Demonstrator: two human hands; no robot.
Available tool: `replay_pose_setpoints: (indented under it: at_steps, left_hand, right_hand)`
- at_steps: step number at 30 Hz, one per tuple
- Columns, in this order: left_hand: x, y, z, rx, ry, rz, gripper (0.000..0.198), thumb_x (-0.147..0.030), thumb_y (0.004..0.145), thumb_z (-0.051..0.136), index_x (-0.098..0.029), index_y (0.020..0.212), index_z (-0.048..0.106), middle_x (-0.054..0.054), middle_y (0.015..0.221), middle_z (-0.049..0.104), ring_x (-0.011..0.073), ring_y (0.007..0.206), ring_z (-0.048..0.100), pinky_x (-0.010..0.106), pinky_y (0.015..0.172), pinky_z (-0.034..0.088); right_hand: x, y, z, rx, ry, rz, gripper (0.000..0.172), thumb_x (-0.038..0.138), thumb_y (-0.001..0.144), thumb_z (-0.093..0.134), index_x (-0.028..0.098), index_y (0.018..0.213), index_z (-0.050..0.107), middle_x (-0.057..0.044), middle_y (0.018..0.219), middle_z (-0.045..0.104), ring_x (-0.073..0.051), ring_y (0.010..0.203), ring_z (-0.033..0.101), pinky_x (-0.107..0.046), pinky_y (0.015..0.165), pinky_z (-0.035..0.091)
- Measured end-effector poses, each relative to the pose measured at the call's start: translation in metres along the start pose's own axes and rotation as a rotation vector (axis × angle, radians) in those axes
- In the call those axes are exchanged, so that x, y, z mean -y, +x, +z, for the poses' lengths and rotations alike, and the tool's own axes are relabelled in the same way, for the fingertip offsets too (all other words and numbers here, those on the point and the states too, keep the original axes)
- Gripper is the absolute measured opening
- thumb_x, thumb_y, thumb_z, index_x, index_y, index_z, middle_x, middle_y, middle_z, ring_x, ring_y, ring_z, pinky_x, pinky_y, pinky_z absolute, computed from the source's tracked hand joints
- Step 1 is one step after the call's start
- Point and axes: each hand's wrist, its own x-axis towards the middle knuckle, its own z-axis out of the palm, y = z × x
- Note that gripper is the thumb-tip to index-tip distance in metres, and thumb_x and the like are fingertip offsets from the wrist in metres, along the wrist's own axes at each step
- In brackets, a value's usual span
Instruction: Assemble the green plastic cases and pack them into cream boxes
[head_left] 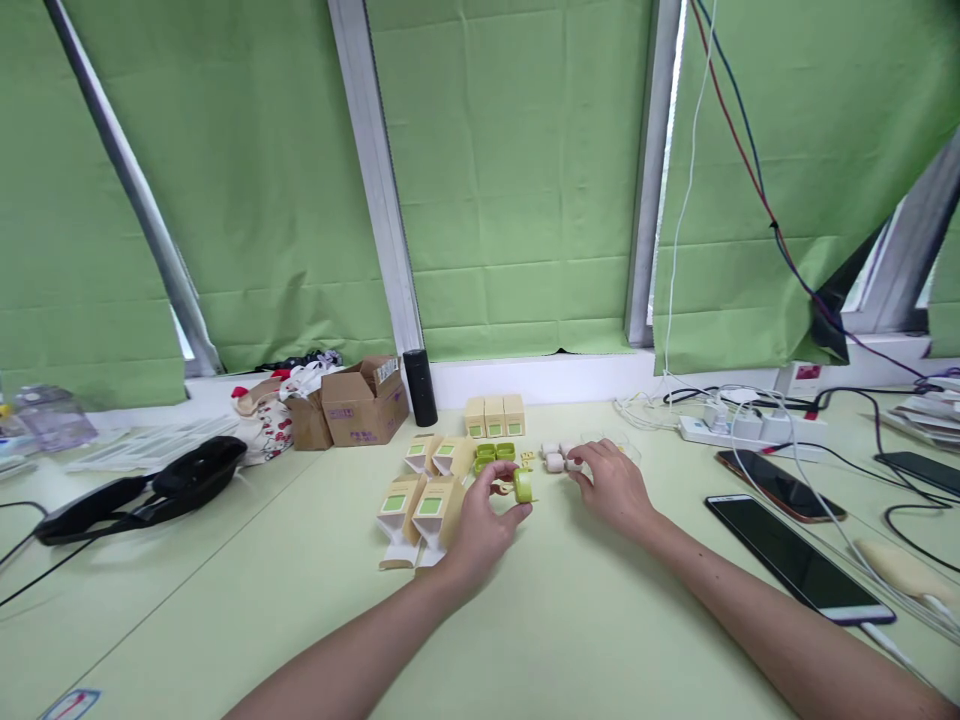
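My left hand (486, 520) pinches a small green case (523, 485) just above the pale green table (570, 620). My right hand (611, 485) reaches forward with its fingers closed on a small white piece (573, 464). Another white piece (554, 462) lies next to it. Two more green cases (494, 454) sit just behind my left hand. Several open beige cartons with green labels (420, 505) lie to the left of that hand. Three shut cartons (494, 415) stand in a row further back.
A brown cardboard box (365, 402) and a black cylinder (421, 387) stand at the back. A black headset (150, 490) lies at the left. Two phones (795, 560) and a power strip (750, 427) with tangled cables occupy the right side.
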Motion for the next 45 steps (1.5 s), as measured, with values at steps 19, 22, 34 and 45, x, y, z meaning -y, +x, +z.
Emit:
replay_pose_setpoints:
  at_steps: [19,22,34,45]
  left_hand:
    - [0.015,0.01,0.001,0.019,-0.314,-0.05,0.049,-0.018,0.068,0.082,-0.021,0.111,0.058,0.008,0.113,0.07,0.022,0.105,0.067,0.035,0.09,0.051]
    - [0.014,0.01,0.001,-0.002,-0.294,-0.042,0.048,-0.018,0.068,0.082,-0.021,0.11,0.058,0.008,0.112,0.071,0.0222,0.104,0.068,0.035,0.09,0.052]
    - [0.009,0.01,0.0,-0.022,-0.297,-0.08,0.051,-0.018,0.067,0.082,-0.022,0.112,0.059,0.009,0.113,0.075,0.0255,0.107,0.067,0.037,0.093,0.047]
    - [0.007,0.011,0.0,-0.017,-0.328,-0.076,0.051,-0.018,0.066,0.082,-0.022,0.111,0.058,0.009,0.113,0.074,0.026,0.107,0.068,0.038,0.094,0.049]
  right_hand:
    - [0.013,0.032,0.029,0.108,-0.171,-0.097,0.019,0.009,0.088,0.062,0.016,0.1,0.075,-0.017,0.117,0.066,-0.032,0.114,0.05,-0.044,0.093,0.04]
    - [0.016,0.034,0.024,0.033,0.053,0.015,0.019,0.015,0.09,0.062,0.018,0.105,0.074,-0.015,0.118,0.065,-0.032,0.116,0.05,-0.045,0.095,0.041]
    - [0.043,0.001,0.004,0.098,1.47,0.66,0.034,0.052,0.078,0.079,0.021,0.089,0.072,-0.01,0.097,0.072,-0.02,0.074,0.062,-0.031,0.058,0.049]
    - [0.054,-0.009,-0.011,0.202,1.782,0.621,0.042,0.039,0.068,0.094,0.021,0.099,0.071,-0.01,0.103,0.075,-0.023,0.093,0.065,-0.03,0.066,0.051]
